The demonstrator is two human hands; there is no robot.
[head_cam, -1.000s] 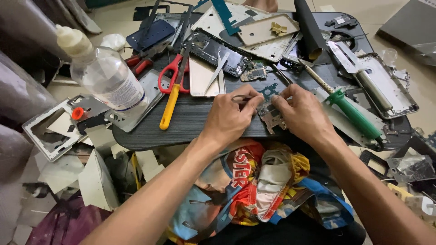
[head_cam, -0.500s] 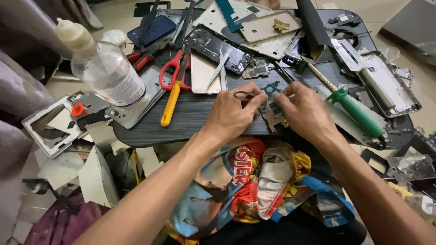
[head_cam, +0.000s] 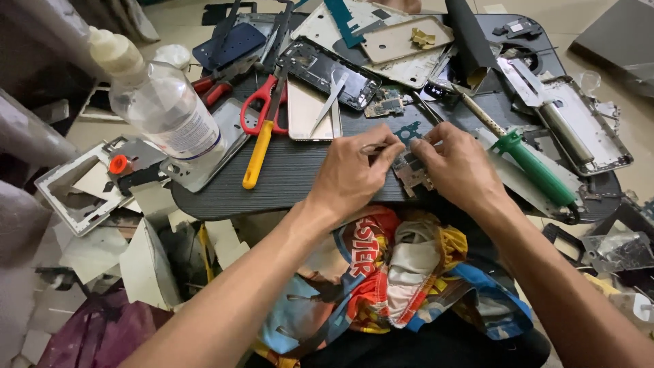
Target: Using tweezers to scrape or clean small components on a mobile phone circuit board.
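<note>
Both my hands meet over the front edge of a dark round table [head_cam: 300, 180]. My left hand [head_cam: 351, 170] pinches thin metal tweezers [head_cam: 373, 147], their tips pointing right. My right hand [head_cam: 460, 167] holds a small grey phone circuit board [head_cam: 413, 172] down on the table, fingers curled over it. The tweezer tips reach the board between my two hands. A small teal bracket [head_cam: 409, 131] lies just beyond my fingers.
On the table lie red-and-yellow scissors [head_cam: 262, 129], a clear liquid bottle [head_cam: 160, 102], an opened phone frame [head_cam: 330, 71], a green-handled screwdriver [head_cam: 531, 163], and several metal phone plates [head_cam: 579, 129]. Colourful cloth [head_cam: 395, 272] covers my lap. Loose parts litter the floor at left.
My hands stay together on the board with only small finger shifts. The view has drifted slightly.
</note>
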